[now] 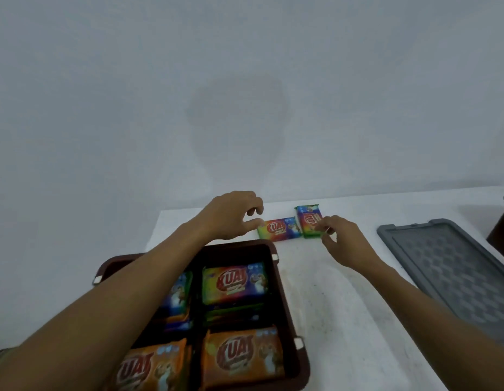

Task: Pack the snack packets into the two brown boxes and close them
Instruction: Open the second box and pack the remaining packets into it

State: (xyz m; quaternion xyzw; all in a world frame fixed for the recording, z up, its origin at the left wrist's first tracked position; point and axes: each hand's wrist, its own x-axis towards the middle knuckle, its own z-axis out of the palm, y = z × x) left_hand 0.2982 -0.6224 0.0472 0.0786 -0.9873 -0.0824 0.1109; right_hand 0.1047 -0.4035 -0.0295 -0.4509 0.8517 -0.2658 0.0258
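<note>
The open brown box sat at the near left of the white table and held packets printed "KUAT": two orange packets nearest the camera, multicoloured ones behind. Two more multicoloured "KUAT" packets lay beyond the box: one flat packet and one end-on packet. The left hand hovered with fingers apart beside the flat packet. The right hand pinched the end-on packet's near edge. A grey tray lay right.

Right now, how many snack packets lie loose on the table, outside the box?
2: one packet flat by the left hand, another packet just right of it, at the right hand. None seems hidden.
</note>
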